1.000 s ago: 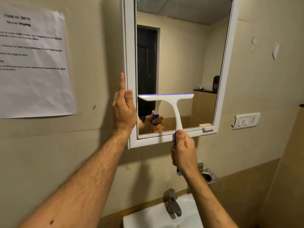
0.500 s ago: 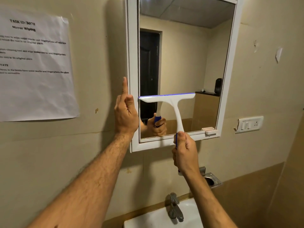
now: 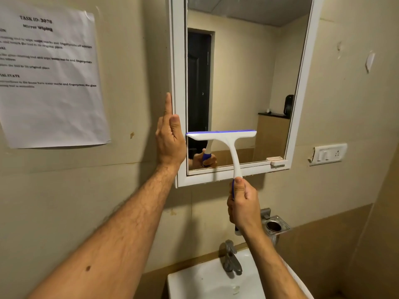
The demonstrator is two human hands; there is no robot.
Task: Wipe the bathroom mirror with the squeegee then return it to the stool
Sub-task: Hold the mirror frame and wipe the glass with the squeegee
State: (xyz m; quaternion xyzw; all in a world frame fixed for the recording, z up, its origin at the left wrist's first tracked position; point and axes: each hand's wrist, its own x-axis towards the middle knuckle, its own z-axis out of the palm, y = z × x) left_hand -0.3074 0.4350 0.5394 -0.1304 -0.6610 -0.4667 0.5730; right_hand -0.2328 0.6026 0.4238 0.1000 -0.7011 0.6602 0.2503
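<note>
Right hand (image 3: 243, 203) grip closed around squeegee (image 3: 226, 145) handle.

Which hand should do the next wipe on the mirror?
Probably the right hand: it already grips the squeegee, blade against the mirror. The left hand only steadies the frame's left edge.

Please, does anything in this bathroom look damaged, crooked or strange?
Yes. The switch plate right of the mirror sits crooked, its left end lifted from the wall and looking broken. The wall shows a peeling patch upper right. The paper notice is wrinkled. The squeegee and both hands look normal.
</note>
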